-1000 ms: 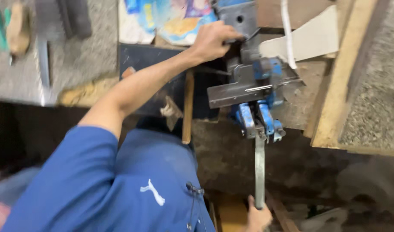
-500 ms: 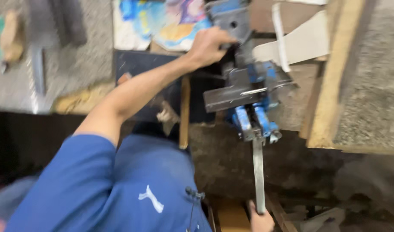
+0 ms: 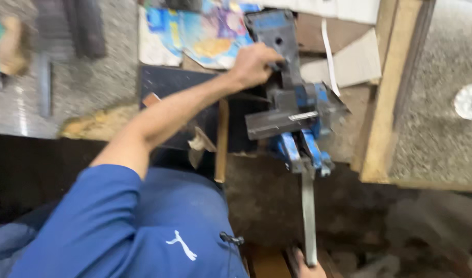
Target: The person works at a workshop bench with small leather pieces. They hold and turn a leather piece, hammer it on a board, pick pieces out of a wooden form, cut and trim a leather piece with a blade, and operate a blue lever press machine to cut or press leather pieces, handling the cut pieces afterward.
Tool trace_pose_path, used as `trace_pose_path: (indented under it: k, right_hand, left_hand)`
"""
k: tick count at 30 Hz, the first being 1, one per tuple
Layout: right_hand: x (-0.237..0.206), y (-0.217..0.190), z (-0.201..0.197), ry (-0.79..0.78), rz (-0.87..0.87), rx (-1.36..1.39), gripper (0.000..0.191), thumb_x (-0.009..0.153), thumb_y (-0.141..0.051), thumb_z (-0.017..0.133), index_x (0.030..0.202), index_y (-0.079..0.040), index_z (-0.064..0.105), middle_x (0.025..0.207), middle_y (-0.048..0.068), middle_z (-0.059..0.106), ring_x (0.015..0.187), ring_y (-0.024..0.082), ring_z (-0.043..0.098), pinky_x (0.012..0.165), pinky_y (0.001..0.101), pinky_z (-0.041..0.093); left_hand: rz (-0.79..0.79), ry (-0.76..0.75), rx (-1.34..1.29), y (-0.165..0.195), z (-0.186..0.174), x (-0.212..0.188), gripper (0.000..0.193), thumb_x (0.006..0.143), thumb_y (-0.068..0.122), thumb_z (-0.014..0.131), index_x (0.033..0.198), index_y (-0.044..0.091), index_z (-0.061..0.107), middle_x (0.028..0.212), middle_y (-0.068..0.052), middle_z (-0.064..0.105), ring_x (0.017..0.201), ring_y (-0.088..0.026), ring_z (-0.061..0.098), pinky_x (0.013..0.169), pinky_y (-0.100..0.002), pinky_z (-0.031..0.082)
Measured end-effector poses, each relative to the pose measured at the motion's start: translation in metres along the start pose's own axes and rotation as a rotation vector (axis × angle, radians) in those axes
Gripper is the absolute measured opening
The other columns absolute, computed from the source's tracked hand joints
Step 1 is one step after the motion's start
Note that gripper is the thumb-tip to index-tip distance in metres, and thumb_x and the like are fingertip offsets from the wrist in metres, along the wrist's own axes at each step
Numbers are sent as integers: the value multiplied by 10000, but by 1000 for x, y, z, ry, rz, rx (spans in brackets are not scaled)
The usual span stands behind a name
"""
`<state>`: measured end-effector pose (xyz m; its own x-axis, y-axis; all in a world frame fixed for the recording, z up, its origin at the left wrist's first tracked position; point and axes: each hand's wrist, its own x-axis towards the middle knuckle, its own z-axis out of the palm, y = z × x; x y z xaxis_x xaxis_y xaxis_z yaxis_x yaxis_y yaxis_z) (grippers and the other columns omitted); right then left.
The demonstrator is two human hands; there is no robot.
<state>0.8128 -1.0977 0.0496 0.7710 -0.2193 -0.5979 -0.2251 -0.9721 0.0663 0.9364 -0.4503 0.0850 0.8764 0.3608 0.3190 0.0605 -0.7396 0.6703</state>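
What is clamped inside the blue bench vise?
A flat dark metal piece sits crosswise in the blue bench vise. How deep it reaches is hidden by the vise.

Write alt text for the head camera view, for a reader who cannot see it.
Seen from above, a person in a blue shirt rests the left hand on top of a blue bench vise while the right hand, at the bottom edge, grips the end of its long metal handle. The image is blurred.
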Motion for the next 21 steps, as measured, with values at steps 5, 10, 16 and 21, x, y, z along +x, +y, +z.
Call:
trace_pose_path:
  k: [5,10,16,21]
  right_hand:
    - [-31,-18,-25,110,-194,82,425,858,-290,825,1185,-38,726,1026,151,740,990,268,711,912,397,545]
    - [-83,-138,-84,582,-689,520,262,982,-127,721,1226,-28,717,1031,133,722,972,239,693,919,360,540]
    - [-175,-345,-122,479,-1244,556,163,971,-50,740,1131,-25,723,1063,131,744,963,258,717,883,349,546]
    - [-233,-443,-83,128,-1464,449,198,954,-122,744,1129,-30,729,989,133,737,874,251,722,798,336,561]
  left_hand:
    - [97,105,-266,45,-52,-6,286,848,33,783,1111,133,733,1063,-11,756,955,-244,695,803,-381,567]
    - [101,19,-653,88,-118,-21,438,906,-32,736,1316,100,652,1219,-8,696,1015,-106,686,857,-285,592]
    - [32,10,-966,89,-198,-93,437,1034,-59,696,1445,74,624,1211,-20,599,986,-81,589,851,-296,535]
    - [-14,173,-1079,35,-269,-157,420,1117,11,569,1529,69,516,1272,-3,611,1043,-100,669,933,-263,575]
